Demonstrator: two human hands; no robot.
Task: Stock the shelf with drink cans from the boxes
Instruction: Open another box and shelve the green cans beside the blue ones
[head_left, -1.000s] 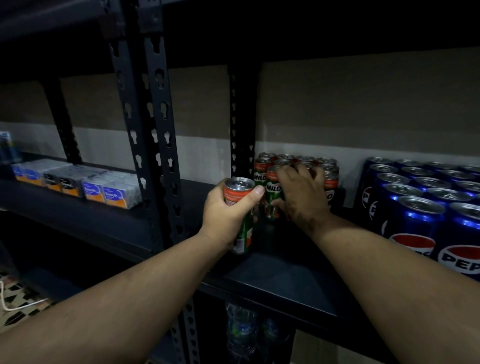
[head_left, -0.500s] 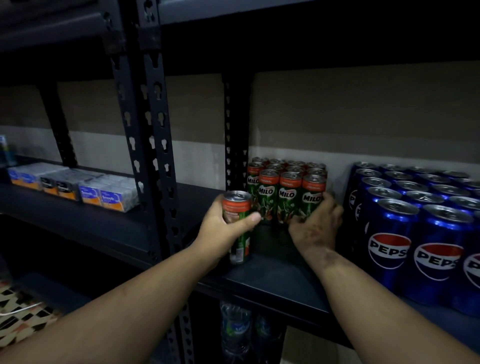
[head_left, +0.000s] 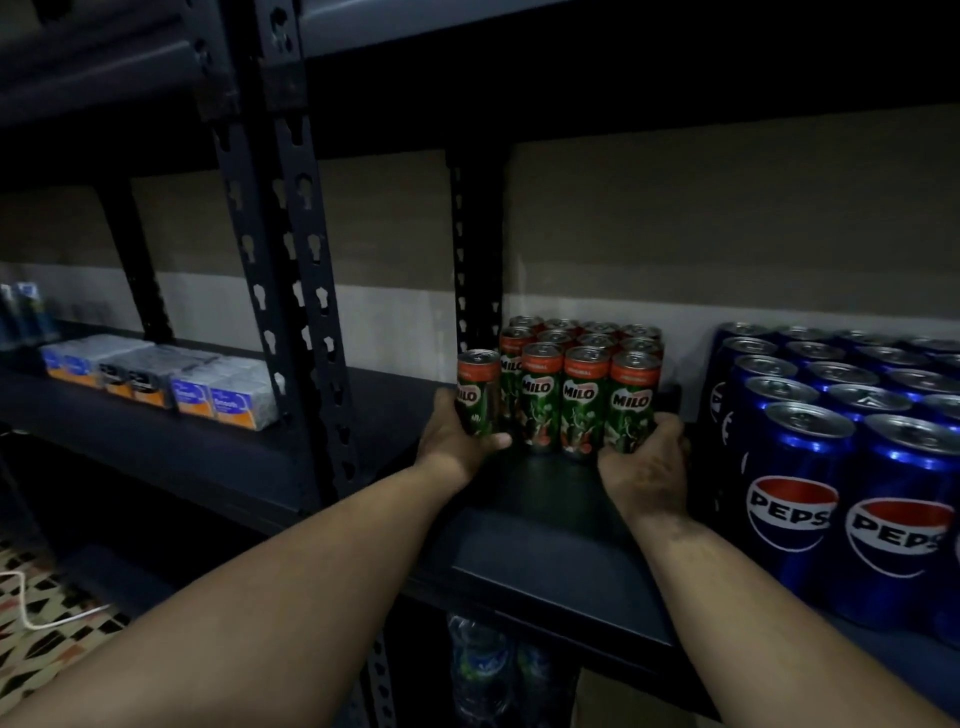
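Several green and orange Milo cans (head_left: 584, 395) stand in a block at the back of the dark metal shelf (head_left: 545, 545). My left hand (head_left: 454, 441) grips one more Milo can (head_left: 477, 387) upright at the block's left front corner, close against its neighbour. My right hand (head_left: 647, 462) is curled round the bottom of the front right Milo can (head_left: 631, 397). No boxes are in view.
Blue Pepsi cans (head_left: 841, 467) fill the shelf to the right, close to my right forearm. A perforated upright post (head_left: 306, 312) stands left of the Milo block. Small wrapped packs (head_left: 156, 379) line the left shelf. Water bottles (head_left: 483, 670) sit on the shelf below.
My left hand has carried its Milo can back and right to the block's left side. My right hand has come down from the can tops to the front right can's base.
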